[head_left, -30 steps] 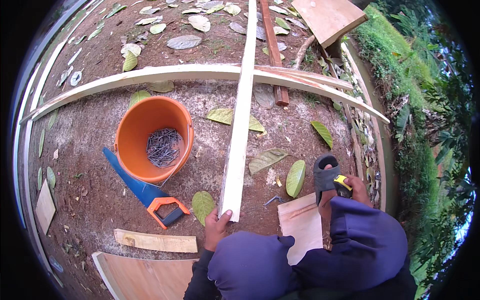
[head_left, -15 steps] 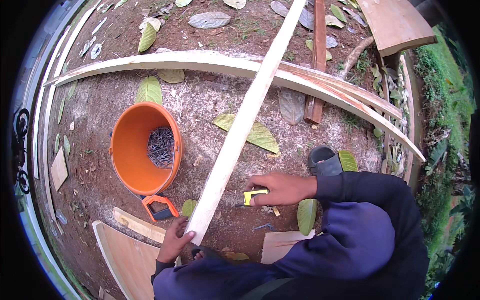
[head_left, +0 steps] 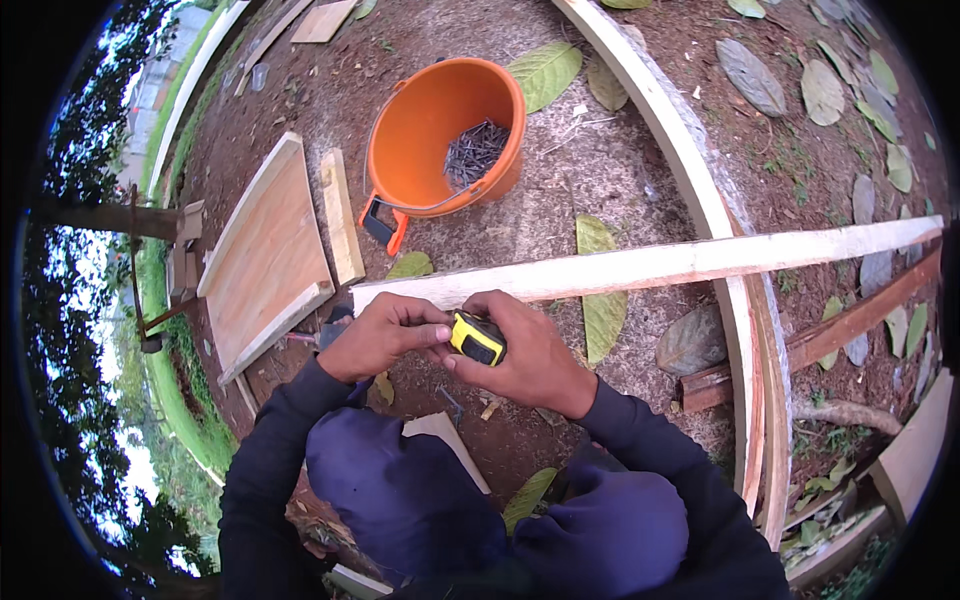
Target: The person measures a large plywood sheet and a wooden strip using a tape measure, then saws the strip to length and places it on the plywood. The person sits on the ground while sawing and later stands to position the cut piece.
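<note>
Both hands now meet at centre frame: right hand (head_left: 530, 360) grips a yellow tape measure (head_left: 477, 338), left hand (head_left: 385, 335) pinches its end against the pale wooden slat (head_left: 650, 265); orange bucket (head_left: 440, 140) above.

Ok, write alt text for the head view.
Both hands meet over a pale wooden strip on bare dirt: the right hand grips a yellow tape measure, the left hand touches its front. Beyond them stands an orange bucket holding nails.
</note>
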The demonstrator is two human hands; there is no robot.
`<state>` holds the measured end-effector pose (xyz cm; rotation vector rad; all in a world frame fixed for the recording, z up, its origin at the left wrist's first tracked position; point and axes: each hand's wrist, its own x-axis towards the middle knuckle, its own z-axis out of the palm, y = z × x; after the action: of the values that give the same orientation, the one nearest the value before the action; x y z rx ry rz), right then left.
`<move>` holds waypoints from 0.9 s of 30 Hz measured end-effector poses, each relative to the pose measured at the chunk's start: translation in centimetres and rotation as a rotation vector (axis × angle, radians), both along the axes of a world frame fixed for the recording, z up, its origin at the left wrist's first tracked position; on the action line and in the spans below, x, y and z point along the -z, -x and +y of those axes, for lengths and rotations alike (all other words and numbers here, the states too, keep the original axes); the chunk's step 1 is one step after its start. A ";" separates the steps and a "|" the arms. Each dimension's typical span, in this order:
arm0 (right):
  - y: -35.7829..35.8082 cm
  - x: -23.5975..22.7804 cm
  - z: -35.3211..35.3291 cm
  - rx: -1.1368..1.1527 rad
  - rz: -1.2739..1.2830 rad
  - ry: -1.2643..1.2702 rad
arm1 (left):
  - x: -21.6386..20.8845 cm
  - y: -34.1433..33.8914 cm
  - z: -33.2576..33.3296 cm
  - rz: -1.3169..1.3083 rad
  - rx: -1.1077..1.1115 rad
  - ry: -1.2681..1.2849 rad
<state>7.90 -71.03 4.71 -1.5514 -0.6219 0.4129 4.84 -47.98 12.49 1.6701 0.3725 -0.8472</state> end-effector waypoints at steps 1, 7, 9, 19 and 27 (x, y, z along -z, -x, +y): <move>0.4 0.5 0.3 0.014 -0.029 -0.009 | 0.0 1.0 -0.1 0.028 -0.052 0.019; 5.0 2.0 1.3 -0.125 -0.097 -0.146 | -1.1 5.9 -0.8 0.131 -0.145 -0.119; 5.7 1.9 1.0 -0.178 -0.128 -0.098 | -1.4 7.0 -0.5 0.116 -0.180 -0.153; 4.8 2.0 -7.4 -0.319 -0.136 0.761 | -4.6 8.3 14.6 -0.078 -0.445 -0.433; 6.0 2.7 -15.4 -0.071 -0.150 0.731 | -0.1 7.5 18.5 -0.133 -0.471 -0.369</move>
<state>1.95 -86.39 2.01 -2.2748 -0.6812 0.6250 -2.69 -29.46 12.62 1.8556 0.8289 -0.3257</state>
